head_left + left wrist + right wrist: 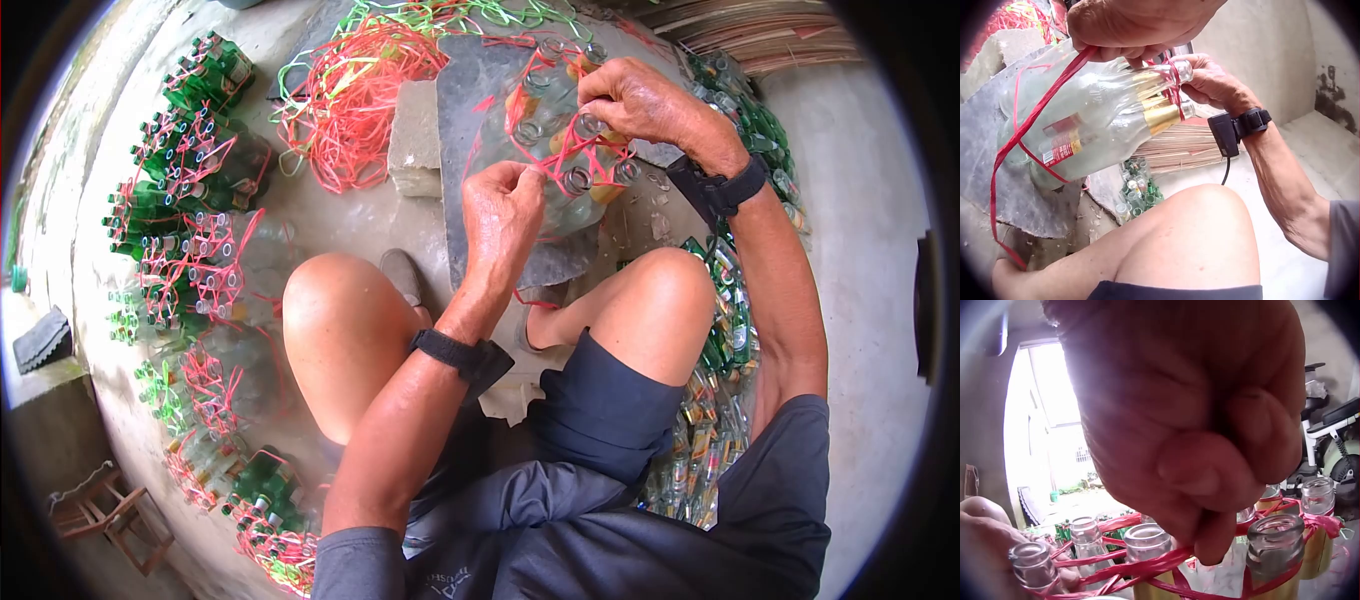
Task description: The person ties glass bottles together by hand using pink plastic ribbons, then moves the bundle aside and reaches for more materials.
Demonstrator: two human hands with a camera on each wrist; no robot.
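Now we hold a bundle of clear bottles (545, 140) tilted over the slab (470, 90) in front of our knees. Our left hand (505, 212) pinches the red string (1160, 562) at the necks, fingers curled tight on it. Our right hand (645, 100) grips the string across the bottle mouths. Tied green bundles (190, 150) lie to our left.

Bottle bundle (560, 150) over slab (470, 90) ahead of knees; tied bundles (190, 200) left, loose bottles (720, 330) right.
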